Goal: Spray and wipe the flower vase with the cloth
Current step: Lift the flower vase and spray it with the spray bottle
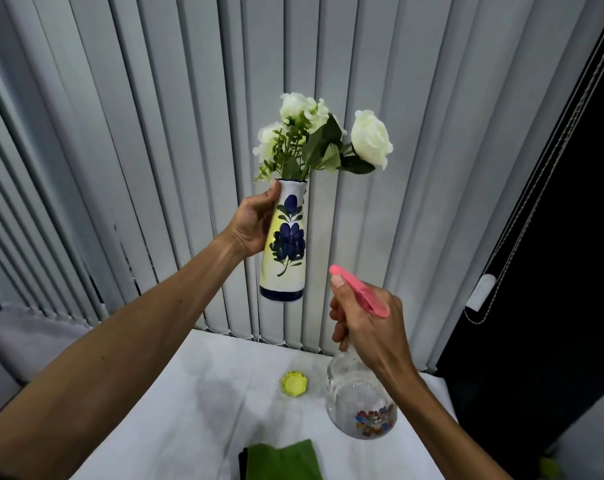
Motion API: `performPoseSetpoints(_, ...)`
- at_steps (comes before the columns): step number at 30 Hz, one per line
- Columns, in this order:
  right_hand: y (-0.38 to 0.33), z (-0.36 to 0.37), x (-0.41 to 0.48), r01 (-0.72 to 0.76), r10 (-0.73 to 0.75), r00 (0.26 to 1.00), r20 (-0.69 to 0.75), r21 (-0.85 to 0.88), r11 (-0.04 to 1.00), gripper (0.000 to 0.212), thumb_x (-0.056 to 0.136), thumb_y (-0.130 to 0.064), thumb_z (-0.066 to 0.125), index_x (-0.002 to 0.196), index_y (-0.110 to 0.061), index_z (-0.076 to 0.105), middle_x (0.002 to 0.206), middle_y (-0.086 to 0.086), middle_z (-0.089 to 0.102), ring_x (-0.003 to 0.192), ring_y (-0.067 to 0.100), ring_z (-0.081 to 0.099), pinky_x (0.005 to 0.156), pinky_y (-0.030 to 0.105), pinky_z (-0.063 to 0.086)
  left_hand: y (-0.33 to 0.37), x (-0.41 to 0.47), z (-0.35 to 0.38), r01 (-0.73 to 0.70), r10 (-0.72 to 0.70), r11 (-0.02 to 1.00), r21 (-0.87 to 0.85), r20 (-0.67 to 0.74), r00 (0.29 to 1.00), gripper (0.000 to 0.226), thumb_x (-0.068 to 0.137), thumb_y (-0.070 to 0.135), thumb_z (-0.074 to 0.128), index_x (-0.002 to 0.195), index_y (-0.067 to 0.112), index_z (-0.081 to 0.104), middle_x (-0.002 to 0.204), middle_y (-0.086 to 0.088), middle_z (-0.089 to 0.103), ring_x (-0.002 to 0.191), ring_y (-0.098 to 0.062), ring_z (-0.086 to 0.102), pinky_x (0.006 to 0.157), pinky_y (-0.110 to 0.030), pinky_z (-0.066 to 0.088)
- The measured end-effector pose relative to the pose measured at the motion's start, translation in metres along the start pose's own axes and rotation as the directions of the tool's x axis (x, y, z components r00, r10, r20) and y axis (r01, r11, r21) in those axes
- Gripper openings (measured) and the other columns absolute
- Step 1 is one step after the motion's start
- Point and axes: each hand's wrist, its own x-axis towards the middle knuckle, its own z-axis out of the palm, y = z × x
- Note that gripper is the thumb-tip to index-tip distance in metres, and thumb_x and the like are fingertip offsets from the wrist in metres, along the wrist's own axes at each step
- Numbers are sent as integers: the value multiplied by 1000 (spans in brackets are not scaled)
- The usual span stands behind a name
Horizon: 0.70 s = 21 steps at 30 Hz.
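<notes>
Vertical blinds (155,133) fill the upper and left portions of the frame. A table (224,427) with a white covering occupies the lower centre. The flower vase (286,244) is held in the air at frame centre, clear of the table, with its long axis near vertical, mouth up and blue base down. White flowers (371,138) with green leaves stand in its mouth. The left hand (255,223) grips the upper half of the vase from the left side, thumb near the rim; the fingers behind the vase are hidden. The spray bottle (359,403), a clear body with coloured beads at its bottom, hangs at lower right above the table. The right hand (366,323) is wrapped around its neck, and at least one finger appears to lie on the trigger. The pink spray head (362,292) points toward the upper left. The vase lies up and to the left of the nozzle, near but not touching; the nozzle tip sits about level with the lower body of the vase. The line of spray thus appears to meet the painted face low down, so raising the bottle or lowering the vase would likely centre the coverage. The green cloth (286,460) lies folded on the table at the bottom edge, untouched. A yellow cap (294,383) rests on the table left of the bottle.
</notes>
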Motion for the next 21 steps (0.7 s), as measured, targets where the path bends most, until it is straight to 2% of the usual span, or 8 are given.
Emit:
performPoseSetpoints(2,-1,0,-3,-19,19,1000,7,14,1000,50,95,-54,62,67,-14,70,60,9,69,42,24,66,41,28,54,0,1,0,-14,14,1000,12,-35,999,44,87,41,62,115,8,67,106,-12,65,90,-27,60,87,-40,51)
performPoseSetpoints(4,-2,1,-5,-39,39,999,12,28,999,50,92,-58,62,67,-16,70,61,8,70,41,25,66,39,27,52,0,2,1,-25,26,999,25,-58,998,41,95,40,53,115,7,67,107,-13,65,90,-27,60,88,-40,51)
performPoseSetpoints(7,-2,2,-8,-41,41,999,29,9,999,49,95,-56,63,65,-18,70,61,8,69,40,22,66,39,29,53,1,3,5,-37,39,999,30,-77,996,44,96,40,53,120,5,64,106,-13,66,88,-27,62,86,-39,52)
performPoseSetpoints(11,-2,5,-10,-52,51,997,65,3,999,47,96,-51,63,65,-17,68,58,17,64,39,26,63,37,34,54,5,4,7,-28,29,1000,6,-84,996,63,98,42,51,143,-2,48,109,-13,62,89,-26,60,85,-39,51)
performPoseSetpoints(15,2,8,-13,-61,62,994,87,-17,998,52,96,-53,63,68,-9,67,58,24,58,42,32,62,39,36,56,8,4,9,-33,34,999,5,-51,998,60,96,44,52,139,2,51,109,-12,61,87,-25,60,83,-37,51)
performPoseSetpoints(18,1,9,-11,-64,64,996,69,-10,998,50,96,-52,63,67,-12,69,58,17,63,39,24,64,38,39,57,11,4,8,-49,50,999,11,-57,997,68,95,44,53,145,-2,46,108,-12,62,85,-24,61,81,-36,53)
performPoseSetpoints(21,-1,13,-8,-54,55,997,51,-14,998,51,98,-51,62,65,-13,68,60,14,66,39,23,66,42,42,58,9,4,7,-63,64,998,31,-64,996,72,93,44,55,146,-4,44,107,-12,62,85,-24,61,78,-34,55)
